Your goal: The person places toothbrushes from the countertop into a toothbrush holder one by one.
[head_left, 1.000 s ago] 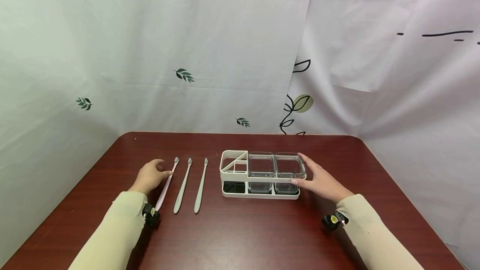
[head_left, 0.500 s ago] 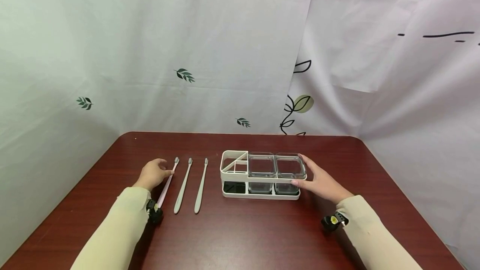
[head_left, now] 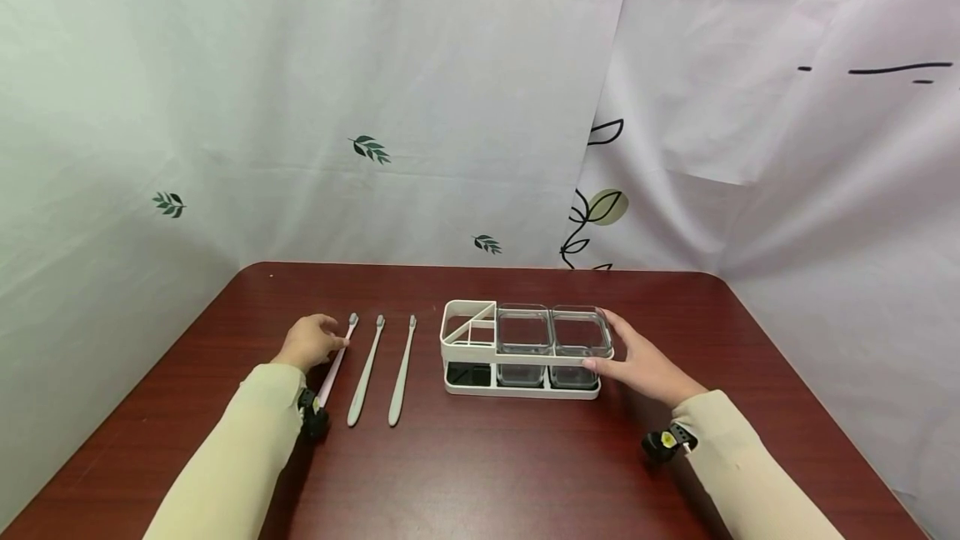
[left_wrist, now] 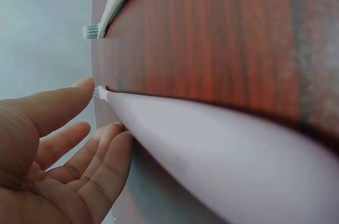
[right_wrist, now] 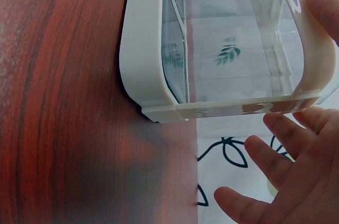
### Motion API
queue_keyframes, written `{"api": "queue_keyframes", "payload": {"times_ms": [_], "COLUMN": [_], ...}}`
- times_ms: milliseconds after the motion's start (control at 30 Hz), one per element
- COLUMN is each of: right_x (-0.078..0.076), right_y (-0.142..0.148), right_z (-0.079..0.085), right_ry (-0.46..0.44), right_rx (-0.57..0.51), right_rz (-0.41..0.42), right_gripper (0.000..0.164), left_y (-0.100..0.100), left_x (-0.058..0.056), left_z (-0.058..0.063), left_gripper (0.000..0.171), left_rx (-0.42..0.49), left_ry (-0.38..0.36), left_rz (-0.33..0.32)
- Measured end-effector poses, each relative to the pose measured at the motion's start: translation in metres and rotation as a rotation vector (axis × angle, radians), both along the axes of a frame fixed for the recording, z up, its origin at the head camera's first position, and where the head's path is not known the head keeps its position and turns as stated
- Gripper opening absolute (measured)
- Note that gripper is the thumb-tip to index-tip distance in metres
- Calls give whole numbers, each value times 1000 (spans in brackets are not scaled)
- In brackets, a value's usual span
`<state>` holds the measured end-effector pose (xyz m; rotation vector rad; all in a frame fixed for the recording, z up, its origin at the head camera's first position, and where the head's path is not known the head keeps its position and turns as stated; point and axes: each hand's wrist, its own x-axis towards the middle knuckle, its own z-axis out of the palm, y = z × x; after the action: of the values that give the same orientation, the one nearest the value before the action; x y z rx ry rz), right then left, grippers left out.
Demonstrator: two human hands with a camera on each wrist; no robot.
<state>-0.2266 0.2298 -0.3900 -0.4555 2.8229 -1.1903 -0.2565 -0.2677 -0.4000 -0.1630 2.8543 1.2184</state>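
Observation:
A pink toothbrush [head_left: 337,365] lies leftmost in a row, beside two pale green toothbrushes [head_left: 367,382] [head_left: 402,382], bristle ends pointing away. My left hand [head_left: 309,342] is at the pink one's upper part. In the left wrist view its thumb [left_wrist: 63,105] and fingers lie on either side of the handle, not closed round it; whether they touch it is hard to tell. My right hand [head_left: 647,365] holds the right end of a white toothbrush holder [head_left: 480,354], thumb on the front of the upper rim, fingers at the end and back. Two clear cups [head_left: 523,328] [head_left: 581,330] sit in it.
The holder's left section has a diagonal divider and small slots [head_left: 471,330]. Its lower base [head_left: 525,393] stands on the dark red wooden table [head_left: 480,473]. A white patterned cloth [head_left: 450,107] hangs behind the table's back edge.
My left hand has shifted slightly right and away from me along the pink toothbrush. The right hand, the holder and the toothbrushes stay where they were.

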Motion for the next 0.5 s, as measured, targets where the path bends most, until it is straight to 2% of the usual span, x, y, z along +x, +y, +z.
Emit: {"api": "queue_keyframes", "payload": {"times_ms": [333, 500], "right_x": [-1, -1], "right_y": [-1, -1], "right_z": [-2, -2], "right_ry": [-7, -6], "right_rx": [-9, -6], "right_rz": [-4, -8], "right_gripper": [93, 93], "left_y": [-1, -1], "left_x": [-4, -7], "left_z": [2, -1], "left_gripper": [49, 47], "left_rx": [45, 57], "left_ry": [-34, -44], "left_rz": [13, 5]}}
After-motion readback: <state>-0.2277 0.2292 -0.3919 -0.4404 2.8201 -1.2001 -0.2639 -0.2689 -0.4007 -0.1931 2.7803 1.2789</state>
